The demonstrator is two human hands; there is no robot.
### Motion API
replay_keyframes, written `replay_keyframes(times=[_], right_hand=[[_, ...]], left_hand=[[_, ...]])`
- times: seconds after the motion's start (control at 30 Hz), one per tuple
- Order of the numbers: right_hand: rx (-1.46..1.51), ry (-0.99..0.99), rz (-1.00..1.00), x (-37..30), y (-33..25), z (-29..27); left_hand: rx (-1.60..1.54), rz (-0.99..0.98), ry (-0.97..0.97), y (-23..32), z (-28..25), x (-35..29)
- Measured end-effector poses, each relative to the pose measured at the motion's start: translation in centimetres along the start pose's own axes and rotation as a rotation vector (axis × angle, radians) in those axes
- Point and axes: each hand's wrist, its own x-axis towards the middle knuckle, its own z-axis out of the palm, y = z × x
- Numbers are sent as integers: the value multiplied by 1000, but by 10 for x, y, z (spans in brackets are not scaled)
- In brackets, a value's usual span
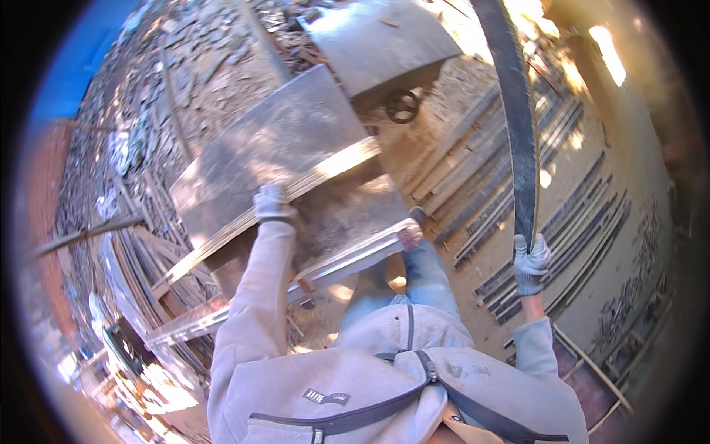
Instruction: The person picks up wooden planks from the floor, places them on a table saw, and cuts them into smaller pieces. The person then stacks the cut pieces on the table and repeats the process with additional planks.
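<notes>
My left hand (271, 201), in a pale work glove, is closed over a long light wooden strip (333, 164). The strip lies slantwise across a worn metal-topped table (270, 126) in front of me. Out to the right, my right hand (531, 265), also gloved, grips the lower end of a long dark strip (515, 126) with a pale, jagged-looking edge. It rises steeply past the top of the view, so its far end is out of sight. My right fingers wrap round it.
Beyond the table stands a curved metal cover (381, 41) with a dark handwheel (401, 106) below it. Several long strips (547, 255) lie on the ground at right. Wood scraps (200, 55) litter the far left. A pale rail (355, 251) runs along the table's near edge.
</notes>
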Motion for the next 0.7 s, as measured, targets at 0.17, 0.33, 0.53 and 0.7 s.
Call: replay_keyframes(times=[0.17,0.33,0.53,0.7], right_hand=[[150,45,-498,114,-121,69],[-119,-243,-827,214,-233,158],[-84,-386,-1243,241,-337,272],[-39,-458,-1184,195,-360,314]], left_hand=[[-117,17,-4,7,-13,-2],[-157,20,-12,10,-19,-3],[-220,70,154,10,-18,-6],[-211,68,191,11,-17,-8]])
